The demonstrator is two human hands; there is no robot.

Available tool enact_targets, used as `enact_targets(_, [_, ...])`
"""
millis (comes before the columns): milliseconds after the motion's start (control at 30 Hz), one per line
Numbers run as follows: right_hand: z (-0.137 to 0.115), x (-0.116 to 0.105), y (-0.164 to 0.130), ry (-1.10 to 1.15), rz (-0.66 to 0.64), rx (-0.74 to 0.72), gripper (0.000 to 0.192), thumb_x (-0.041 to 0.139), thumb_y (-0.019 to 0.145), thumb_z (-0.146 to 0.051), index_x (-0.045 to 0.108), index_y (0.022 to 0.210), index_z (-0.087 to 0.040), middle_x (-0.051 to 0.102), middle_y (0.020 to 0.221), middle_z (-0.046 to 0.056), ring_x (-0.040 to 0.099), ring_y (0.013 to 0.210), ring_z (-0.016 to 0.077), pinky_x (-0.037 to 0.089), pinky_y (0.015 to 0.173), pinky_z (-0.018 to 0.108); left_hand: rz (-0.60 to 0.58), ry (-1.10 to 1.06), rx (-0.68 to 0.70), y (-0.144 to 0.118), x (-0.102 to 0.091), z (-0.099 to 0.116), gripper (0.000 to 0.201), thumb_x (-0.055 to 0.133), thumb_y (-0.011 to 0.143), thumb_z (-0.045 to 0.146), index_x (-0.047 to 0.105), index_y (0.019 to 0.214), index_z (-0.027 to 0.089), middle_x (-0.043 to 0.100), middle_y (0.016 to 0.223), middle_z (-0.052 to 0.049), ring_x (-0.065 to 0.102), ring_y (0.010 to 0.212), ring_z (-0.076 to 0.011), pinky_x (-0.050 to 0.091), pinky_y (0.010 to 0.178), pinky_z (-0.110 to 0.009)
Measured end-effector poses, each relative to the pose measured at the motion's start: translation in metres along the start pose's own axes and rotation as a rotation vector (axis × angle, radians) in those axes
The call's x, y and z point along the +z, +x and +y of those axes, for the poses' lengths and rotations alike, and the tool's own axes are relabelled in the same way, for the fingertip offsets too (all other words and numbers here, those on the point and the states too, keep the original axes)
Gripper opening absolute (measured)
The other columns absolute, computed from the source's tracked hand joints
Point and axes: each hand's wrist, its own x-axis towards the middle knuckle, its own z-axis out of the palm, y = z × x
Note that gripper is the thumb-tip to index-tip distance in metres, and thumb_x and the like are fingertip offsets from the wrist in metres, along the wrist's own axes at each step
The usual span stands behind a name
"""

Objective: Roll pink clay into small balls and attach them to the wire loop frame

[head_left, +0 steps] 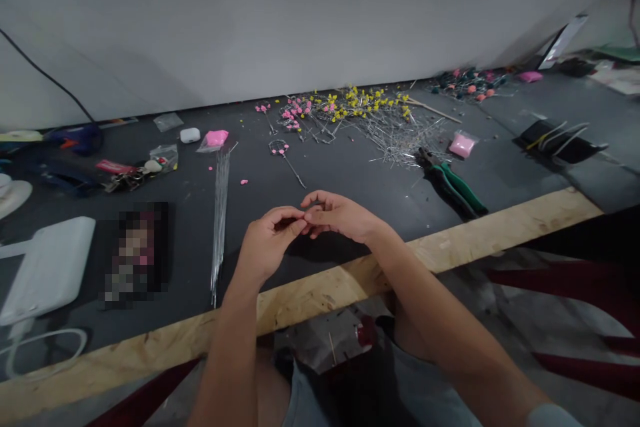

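Observation:
My left hand [273, 237] and my right hand [335, 215] meet at the fingertips over the front of the dark table. Both are closed in a pinch, and whatever lies between the fingers is too small or hidden to make out. Just beyond them rests a wire stem with a loop and small pink beads [286, 159]. A tiny pink piece [244, 181] lies to its left. Left of my hands stretches a bundle of straight thin wires [220, 227], its far end by a bag of pink clay-like material [216, 139].
Yellow-tipped wire stems [370, 103] and pink-tipped ones [296, 110] pile up by the wall. Green-handled pliers [453, 187] and another pink packet [463, 144] lie right. A white power bank [50, 267] sits left. A wooden strip [320, 293] edges the table.

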Motion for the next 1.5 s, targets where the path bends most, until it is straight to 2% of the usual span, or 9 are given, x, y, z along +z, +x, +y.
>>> enact_targets(133, [0.001,0.000,0.001,-0.019,0.072,0.017,0.025,0.067,0.073,-0.024,0.053,0.094,-0.019,0.066,0.088,0.002,0.064,0.076,0.0114,0.052,0.067,0.025,0.147,0.337,-0.038,0.010,-0.013,-0.010,0.020,0.056,0.078,0.037,0.067,0.087,0.022,0.070,0.082,-0.003,0.065,0.075,-0.0183,0.050,0.070,-0.029])
enact_targets(267, [0.005,-0.006,0.003,-0.062,0.171,0.027,0.020,0.068,0.072,-0.022,0.056,0.088,-0.017,0.065,0.090,0.004,0.062,0.074,0.0101,0.051,0.065,0.023,0.153,0.433,-0.135,0.022,-0.025,-0.025,0.025,0.052,0.080,0.036,0.066,0.091,0.019,0.070,0.078,-0.004,0.064,0.063,-0.0175,0.049,0.064,-0.029])
enact_targets(467, [0.007,-0.009,0.003,-0.081,0.172,0.032,0.015,0.066,0.072,-0.022,0.058,0.084,-0.017,0.064,0.088,0.004,0.061,0.074,0.0102,0.051,0.063,0.023,0.204,0.660,0.025,0.033,-0.026,-0.040,0.019,0.055,0.078,0.030,0.068,0.087,0.020,0.067,0.088,-0.007,0.061,0.077,-0.0198,0.046,0.075,-0.032])
enact_targets(733, [0.005,-0.002,0.006,-0.113,0.239,0.048,0.008,0.063,0.073,-0.020,0.058,0.079,-0.017,0.063,0.083,0.003,0.059,0.070,0.0099,0.049,0.058,0.021,0.228,0.564,0.018,0.027,-0.020,-0.036,0.021,0.058,0.078,0.040,0.067,0.080,0.022,0.068,0.082,-0.004,0.061,0.074,-0.0189,0.047,0.071,-0.030])
enact_targets(933, [0.006,0.000,0.006,-0.107,0.260,0.053,0.007,0.061,0.074,-0.020,0.057,0.079,-0.017,0.062,0.082,0.003,0.059,0.068,0.0104,0.049,0.056,0.022,0.242,0.566,0.019,0.025,-0.017,-0.031,0.020,0.052,0.083,0.032,0.067,0.089,0.020,0.070,0.089,-0.005,0.063,0.081,-0.0194,0.046,0.075,-0.031])
enact_targets(1100, [0.008,-0.002,0.006,-0.118,0.267,0.043,0.007,0.061,0.075,-0.021,0.057,0.080,-0.017,0.062,0.082,0.003,0.059,0.069,0.0106,0.049,0.058,0.023,0.257,0.549,-0.037,0.027,-0.018,-0.033,0.023,0.058,0.078,0.043,0.067,0.077,0.022,0.069,0.076,-0.003,0.063,0.071,-0.0200,0.046,0.066,-0.030])
enact_targets(1300, [0.008,-0.001,0.007,-0.122,0.274,0.046,0.007,0.060,0.075,-0.022,0.057,0.079,-0.017,0.062,0.082,0.004,0.059,0.069,0.0108,0.050,0.058,0.023,0.293,0.526,0.005,0.025,-0.019,-0.037,0.028,0.045,0.086,0.037,0.066,0.094,0.021,0.071,0.087,-0.006,0.065,0.079,-0.0191,0.046,0.072,-0.030])
enact_targets(1400, [0.007,0.000,0.007,-0.125,0.277,0.048,0.007,0.060,0.076,-0.021,0.056,0.079,-0.016,0.061,0.081,0.003,0.058,0.068,0.0102,0.049,0.057,0.023,0.293,0.512,-0.025,0.024,-0.019,-0.035,0.027,0.053,0.081,0.043,0.067,0.083,0.020,0.070,0.079,-0.004,0.063,0.072,-0.0186,0.045,0.067,-0.029])
enact_targets(1500, [0.007,0.001,0.007,-0.128,0.282,0.051,0.007,0.059,0.075,-0.020,0.056,0.079,-0.016,0.061,0.080,0.003,0.058,0.068,0.0101,0.049,0.057,0.022,0.296,0.466,-0.034,0.024,-0.019,-0.033,0.019,0.059,0.077,0.037,0.066,0.082,0.020,0.069,0.080,-0.003,0.063,0.073,-0.0169,0.045,0.069,-0.027])
